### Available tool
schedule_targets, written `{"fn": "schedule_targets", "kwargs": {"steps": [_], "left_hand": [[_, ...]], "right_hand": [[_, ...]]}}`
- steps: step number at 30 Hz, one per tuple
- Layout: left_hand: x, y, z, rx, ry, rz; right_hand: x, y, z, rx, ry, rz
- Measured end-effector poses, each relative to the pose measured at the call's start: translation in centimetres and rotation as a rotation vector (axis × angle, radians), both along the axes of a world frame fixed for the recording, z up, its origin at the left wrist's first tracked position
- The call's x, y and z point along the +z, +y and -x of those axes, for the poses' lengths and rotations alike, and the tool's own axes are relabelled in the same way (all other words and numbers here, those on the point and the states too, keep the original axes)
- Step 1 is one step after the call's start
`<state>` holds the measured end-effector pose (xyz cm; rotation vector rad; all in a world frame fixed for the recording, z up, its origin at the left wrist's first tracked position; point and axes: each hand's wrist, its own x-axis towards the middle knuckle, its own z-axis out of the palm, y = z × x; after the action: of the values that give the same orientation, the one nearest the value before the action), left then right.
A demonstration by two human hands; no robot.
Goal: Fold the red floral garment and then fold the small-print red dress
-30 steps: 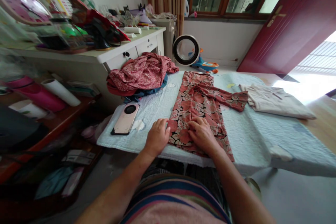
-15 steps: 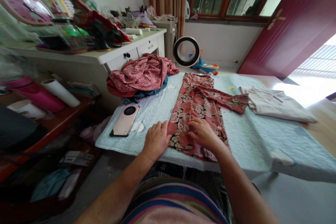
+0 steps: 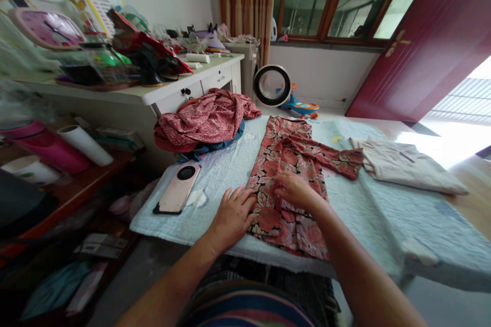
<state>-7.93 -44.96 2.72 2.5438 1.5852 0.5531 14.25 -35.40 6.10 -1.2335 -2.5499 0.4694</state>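
A red floral shirt (image 3: 268,189) with black and cream leaves lies partly folded on the pale blue quilted cover, one sleeve (image 3: 343,162) stretching out to the right. My left hand (image 3: 235,217) rests flat at the shirt's left edge, fingers apart, its fingertips touching the fabric. On the middle of the shirt, my right hand (image 3: 293,190) has its fingers curled into the cloth, pinching a bit of it. The fingertips of that hand are partly hidden.
A pink phone (image 3: 178,189) lies to the left on the quilted cover (image 3: 226,163). Behind it sits a heap of crumpled red patterned clothes (image 3: 207,120). A folded beige garment (image 3: 406,163) lies at the right. A cluttered desk (image 3: 153,93) stands at the left.
The view has tilted up slightly, so the cover and clothes appear lower. My left hand's fingers have spread more at the shirt's edge. The right hand stays on the shirt's middle.
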Motion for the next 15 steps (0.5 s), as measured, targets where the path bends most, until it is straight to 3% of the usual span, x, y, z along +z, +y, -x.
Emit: {"fn": "schedule_targets", "kwargs": {"steps": [3,6,9,12,15], "left_hand": [[0.2,0.6,-0.5,-0.044,-0.014,0.021],[0.2,0.9,-0.8,-0.053,0.008,0.078],[0.6,0.9,-0.7,-0.028,0.065,0.135],[1.2,0.8,-0.5,-0.027,0.102,0.182],[1.7,0.9,-0.8,-0.021,0.122,0.198]], "right_hand": [[0.0,2.8,0.3,-0.036,0.16,0.14],[-1.1,5.2,0.1,-0.116,0.504,0.583],[-2.4,7.1,-0.9,-0.335,0.977,0.932],[-3.1,8.5,-1.7,-0.547,1.282,0.917],[-3.2,9.2,-1.4,-0.582,1.385,0.838]]}}
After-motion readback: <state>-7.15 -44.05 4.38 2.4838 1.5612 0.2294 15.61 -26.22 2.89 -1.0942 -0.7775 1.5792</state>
